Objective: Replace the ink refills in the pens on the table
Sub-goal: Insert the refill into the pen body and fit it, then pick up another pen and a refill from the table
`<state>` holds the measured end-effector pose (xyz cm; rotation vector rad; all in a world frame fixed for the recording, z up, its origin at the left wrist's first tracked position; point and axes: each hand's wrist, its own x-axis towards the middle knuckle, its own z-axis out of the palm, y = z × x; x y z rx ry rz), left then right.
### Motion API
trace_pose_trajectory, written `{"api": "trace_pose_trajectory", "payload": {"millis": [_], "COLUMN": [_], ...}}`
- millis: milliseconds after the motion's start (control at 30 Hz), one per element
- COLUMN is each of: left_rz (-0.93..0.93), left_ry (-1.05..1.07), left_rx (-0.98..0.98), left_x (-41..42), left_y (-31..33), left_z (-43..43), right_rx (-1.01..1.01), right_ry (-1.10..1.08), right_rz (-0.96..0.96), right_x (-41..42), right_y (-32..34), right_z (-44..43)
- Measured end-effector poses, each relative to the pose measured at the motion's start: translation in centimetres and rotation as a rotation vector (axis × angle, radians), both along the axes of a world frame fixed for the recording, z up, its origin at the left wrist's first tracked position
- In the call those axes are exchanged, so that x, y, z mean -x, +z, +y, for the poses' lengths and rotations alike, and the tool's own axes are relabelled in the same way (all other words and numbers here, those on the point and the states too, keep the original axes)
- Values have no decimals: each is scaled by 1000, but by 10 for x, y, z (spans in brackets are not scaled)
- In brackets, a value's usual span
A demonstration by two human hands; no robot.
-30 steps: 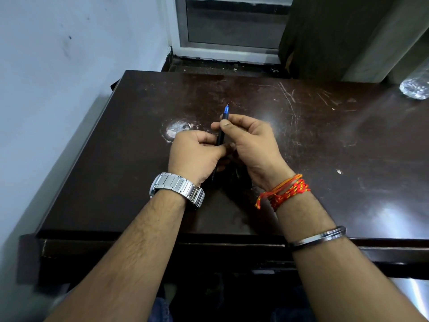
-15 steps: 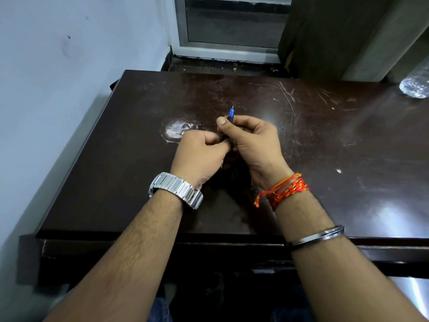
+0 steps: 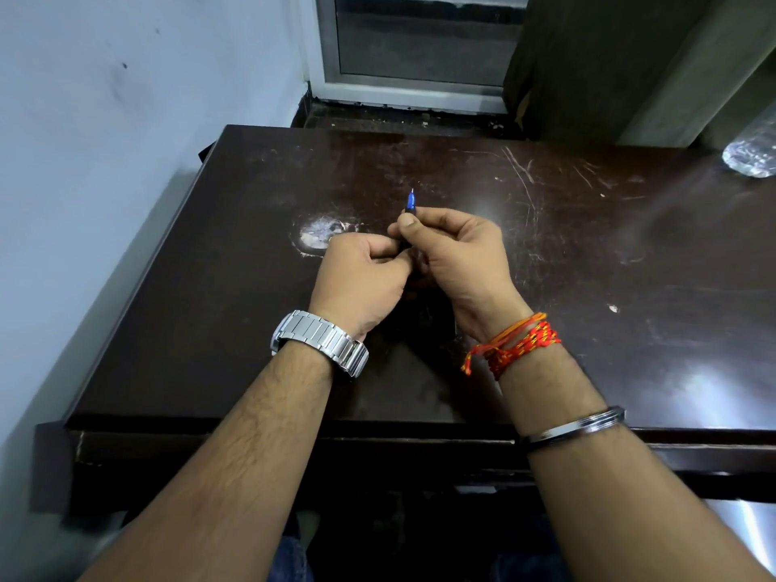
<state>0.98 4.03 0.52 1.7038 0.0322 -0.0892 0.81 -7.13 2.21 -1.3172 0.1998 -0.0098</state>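
As you hold it: pen [image 3: 410, 203], blue tip up
Your right hand [image 3: 457, 262]: pinching pen
Your left hand [image 3: 361, 275]: closed around pen's lower end
Surface [image 3: 588, 254]: dark, scratched

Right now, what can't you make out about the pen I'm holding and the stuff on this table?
All from the head view:
- Pen: only the blue tip shows; the barrel is hidden inside the right hand and left hand.
- Whether a refill is seated: hidden by the fingers.
- Clear bottle: cut off by the right edge.
- Other pens or refills on the table: none can be made out.
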Motion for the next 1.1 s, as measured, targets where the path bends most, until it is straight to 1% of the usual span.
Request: {"api": "trace_pose_trajectory", "payload": {"millis": [100, 200, 300, 433, 567, 633, 767, 933, 1100], "left_rz": [-2, 8, 19, 6, 70, 68, 56, 38, 39], "left_ry": [-18, -28, -26, -13, 75, 118, 151, 176, 170], "left_rx": [20, 41, 6, -35, 86, 100, 80, 32, 9], "left_x": [2, 3, 2, 3, 0, -1, -1, 0, 1], "left_y": [1, 3, 3, 4, 5, 7, 8, 6, 5], "left_z": [0, 0, -1, 1, 1, 1, 3, 3, 1], "right_rx": [31, 17, 8, 92, 247, 299, 337, 645, 904], "right_ry": [-62, -57, -57, -135, -241, -270, -375, -371, -363], "right_rz": [14, 6, 13, 4, -48, -33, 38, 166, 201], "right_x": [1, 0, -1, 2, -3, -7, -10, -8, -8], "right_y": [-2, -2, -1, -2, 1, 4, 5, -1, -6], "right_z": [-1, 0, 1, -2, -11, -21, -44, -56, -52]}}
